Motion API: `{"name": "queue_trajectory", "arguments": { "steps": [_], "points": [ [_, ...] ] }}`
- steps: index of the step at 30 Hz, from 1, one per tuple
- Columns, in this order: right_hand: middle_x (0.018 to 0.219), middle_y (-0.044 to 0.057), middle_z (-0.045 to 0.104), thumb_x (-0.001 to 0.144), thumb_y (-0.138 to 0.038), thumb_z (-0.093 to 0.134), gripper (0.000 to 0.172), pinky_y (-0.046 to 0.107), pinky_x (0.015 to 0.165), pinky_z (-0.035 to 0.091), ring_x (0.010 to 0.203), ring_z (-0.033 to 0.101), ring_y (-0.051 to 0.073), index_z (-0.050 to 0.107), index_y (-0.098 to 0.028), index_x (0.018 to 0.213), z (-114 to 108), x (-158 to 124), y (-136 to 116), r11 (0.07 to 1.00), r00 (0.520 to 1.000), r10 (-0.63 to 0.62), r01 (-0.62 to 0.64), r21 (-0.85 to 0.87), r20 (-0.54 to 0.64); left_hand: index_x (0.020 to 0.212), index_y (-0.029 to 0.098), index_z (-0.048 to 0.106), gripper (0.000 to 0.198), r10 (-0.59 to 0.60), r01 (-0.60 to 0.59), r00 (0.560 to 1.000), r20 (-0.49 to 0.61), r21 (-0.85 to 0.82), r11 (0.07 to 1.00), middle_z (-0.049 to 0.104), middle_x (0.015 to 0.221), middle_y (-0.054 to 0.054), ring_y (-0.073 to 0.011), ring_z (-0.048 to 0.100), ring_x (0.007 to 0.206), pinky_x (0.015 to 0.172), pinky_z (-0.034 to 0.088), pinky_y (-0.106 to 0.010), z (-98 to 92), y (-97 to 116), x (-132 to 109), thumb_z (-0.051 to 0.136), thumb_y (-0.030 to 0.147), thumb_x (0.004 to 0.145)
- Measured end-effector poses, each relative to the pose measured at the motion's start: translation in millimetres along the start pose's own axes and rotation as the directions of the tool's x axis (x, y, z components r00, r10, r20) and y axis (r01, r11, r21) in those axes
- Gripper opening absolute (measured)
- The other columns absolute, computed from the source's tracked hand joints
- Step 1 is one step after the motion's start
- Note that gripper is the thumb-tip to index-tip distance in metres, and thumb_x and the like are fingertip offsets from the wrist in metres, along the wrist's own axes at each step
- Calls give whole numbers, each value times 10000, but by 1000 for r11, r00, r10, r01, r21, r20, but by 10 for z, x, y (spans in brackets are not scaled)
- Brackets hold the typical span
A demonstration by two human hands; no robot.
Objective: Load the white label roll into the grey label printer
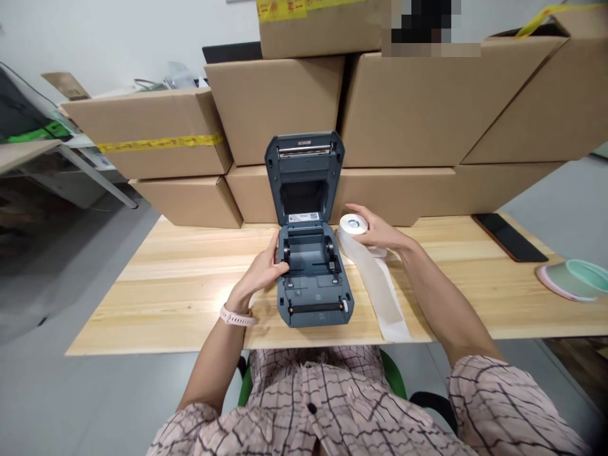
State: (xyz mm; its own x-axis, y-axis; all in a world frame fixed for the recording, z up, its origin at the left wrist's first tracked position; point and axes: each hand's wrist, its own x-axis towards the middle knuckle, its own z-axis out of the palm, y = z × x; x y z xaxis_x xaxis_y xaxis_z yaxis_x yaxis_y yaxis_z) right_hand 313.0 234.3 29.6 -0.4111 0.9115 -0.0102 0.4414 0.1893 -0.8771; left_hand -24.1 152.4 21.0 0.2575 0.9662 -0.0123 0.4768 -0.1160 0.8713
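Note:
A dark grey label printer [308, 285] stands on the wooden table with its lid [304, 174] raised, leaving the inner bay uncovered. My left hand [263, 265] grips the printer's left side, thumb over the edge of the bay and fingers mostly hidden behind the casing. To the right of the printer, my right hand [377, 229] is curled around a white label roll [353, 224]. From the roll, a loose label strip [380, 288] runs along the table to its front edge.
Stacked cardboard boxes [403, 107] form a wall along the table's back. On the right lie a black phone [510, 237] and a mint-green cup-like container [586, 278] with a pink rim at its base. The wooden table's [156, 297] front edge is close to my lap.

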Motion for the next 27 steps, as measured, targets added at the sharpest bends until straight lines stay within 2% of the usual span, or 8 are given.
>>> {"name": "queue_trajectory", "arguments": {
  "steps": [3, 5, 10, 13, 15, 18, 22, 27],
  "points": [
    [1629, 162, 398, 793, -420, 780, 1051, 498, 1207, 394, 1488, 424, 304, 175, -232, 1631, -135, -197, 120, 994, 999, 36, -38, 101, 19, 1630, 157, 207, 990, 11, -11, 1000, 12, -4, 1000, 691, 1269, -102, -271, 660, 1074, 969, 503, -385, -3, 27, -5, 580, 217, 715],
    [1629, 156, 401, 804, -458, 783, 999, 520, 1207, 395, 1506, 397, 306, 239, -267, 1619, -201, -363, 212, 991, 996, 82, -86, 105, 38, 1628, 152, 203, 989, 18, -18, 1000, 18, -2, 1000, 693, 1273, -100, -270, 659, 1069, 973, 501, -386, 0, 42, -6, 568, 213, 711],
    [1419, 154, 634, 799, -530, 766, 621, 529, 1092, 505, 1294, 611, 338, 649, -222, 1325, -120, -716, 320, 987, 987, 147, -150, 51, 66, 1618, 150, 231, 977, 11, -11, 1000, 3, 2, 1000, 712, 1223, -86, -270, 661, 1046, 960, 501, -374, 9, 30, -2, 569, 217, 704],
    [1223, 132, 730, 788, -552, 771, 484, 486, 943, 580, 1078, 702, 306, 725, -229, 1145, -150, -928, 227, 979, 983, 170, -176, 101, 63, 1610, 156, 262, 962, 5, -5, 1000, 1, 4, 1000, 723, 1170, -75, -265, 667, 1009, 941, 503, -367, 9, 26, -6, 582, 223, 706],
    [1050, 93, 757, 742, -565, 805, 414, 460, 826, 603, 923, 719, 281, 725, -283, 1035, -219, -1070, 74, 972, 999, 44, -36, 234, -26, 1605, 168, 278, 954, 1, -1, 1000, 0, 9, 1000, 726, 1146, -68, -259, 669, 986, 927, 504, -362, 10, 35, -13, 587, 219, 705],
    [901, 29, 737, 768, -554, 783, 349, 421, 706, 600, 764, 707, 247, 677, -364, 1041, -181, -1167, -313, 905, 965, -202, 250, 345, -169, 1598, 178, 297, 936, -2, 3, 1000, -11, 18, 1000, 729, 1110, -61, -253, 670, 952, 907, 503, -357, 15, 55, -28, 588, 221, 710],
    [1293, 69, 694, 946, -445, 616, 407, 413, 886, 584, 1111, 693, 269, 583, -329, 1335, 304, -892, -871, 955, 956, -293, 294, -41, 31, 1601, 173, 291, 932, 2, -1, 1000, -18, 25, 1000, 726, 1090, -62, -250, 662, 929, 887, 493, -349, 21, 47, -38, 589, 239, 720],
    [1418, 96, 631, 1027, -345, 428, 410, 506, 1057, 466, 1262, 607, 298, 503, -246, 1418, 909, -278, -982, 766, 910, -339, 414, -493, 237, 1634, 140, 177, 998, 0, 1, 1000, -10, 42, 999, 706, 1081, -62, -213, 616, 852, 795, 473, -308, 26, -34, -9, 576, 257, 726]
  ]
}}
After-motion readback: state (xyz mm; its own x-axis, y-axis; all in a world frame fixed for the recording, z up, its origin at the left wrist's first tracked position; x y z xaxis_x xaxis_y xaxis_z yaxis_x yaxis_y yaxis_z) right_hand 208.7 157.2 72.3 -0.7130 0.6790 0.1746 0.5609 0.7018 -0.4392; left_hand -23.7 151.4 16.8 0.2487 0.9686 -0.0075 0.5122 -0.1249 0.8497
